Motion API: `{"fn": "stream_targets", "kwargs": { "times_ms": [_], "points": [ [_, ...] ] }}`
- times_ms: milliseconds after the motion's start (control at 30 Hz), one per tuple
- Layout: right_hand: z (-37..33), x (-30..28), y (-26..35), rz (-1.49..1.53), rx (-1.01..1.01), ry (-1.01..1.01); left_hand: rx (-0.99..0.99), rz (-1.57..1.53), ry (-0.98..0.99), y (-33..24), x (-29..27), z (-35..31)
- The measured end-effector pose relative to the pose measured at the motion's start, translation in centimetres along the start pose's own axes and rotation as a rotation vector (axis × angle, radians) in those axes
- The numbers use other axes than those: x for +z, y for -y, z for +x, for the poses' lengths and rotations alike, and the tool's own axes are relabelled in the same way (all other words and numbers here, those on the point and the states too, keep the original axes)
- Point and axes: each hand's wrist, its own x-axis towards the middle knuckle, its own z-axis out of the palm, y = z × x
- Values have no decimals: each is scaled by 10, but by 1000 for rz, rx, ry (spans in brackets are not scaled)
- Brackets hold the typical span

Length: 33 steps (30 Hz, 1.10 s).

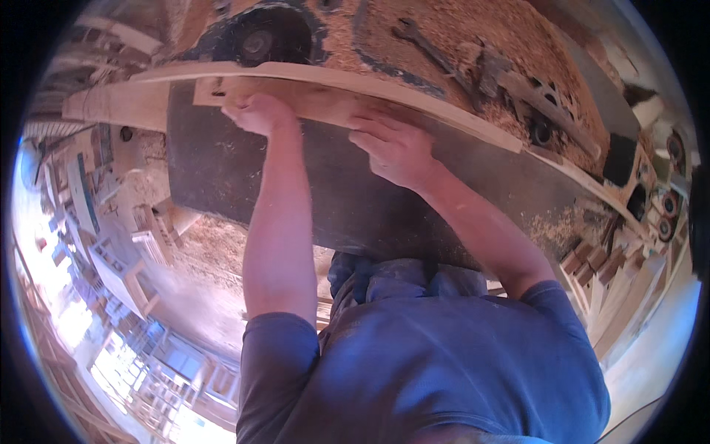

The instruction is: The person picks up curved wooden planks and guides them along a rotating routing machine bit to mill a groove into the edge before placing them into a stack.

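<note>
A long pale wooden board stretches across the far side of a dark machine table, against a light wooden fence strip. My left hand is closed, its curled fingers gripping the board near its left end, beside a small dark slot. Further right, my right hand is also closed, with bent fingers pressed on the board's near edge. Part of the right fingertips is hidden against the wood. Both forearms reach up over the table.
Behind the fence sits a dark round machine part among heaped wood shavings. A wrench lies in the shavings at the far right. Stacked timber pieces stand at the right. Lower left, a wooden frame or box stands on the dusty floor.
</note>
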Motion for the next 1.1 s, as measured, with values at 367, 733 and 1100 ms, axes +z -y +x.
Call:
{"fn": "stream_targets", "kwargs": {
  "times_ms": [367, 733, 1100],
  "points": [
    [12, 32, -1, 70, 76, -33, -102, -140, 125, 19, 19, 37],
    [39, 57, 11, 78, 76, -19, -78, -161, 116, 26, 20, 81],
    [65, 74, 24, 127, 39, -29, -82, 58, 34, 66, 24, 167]
  ]
}}
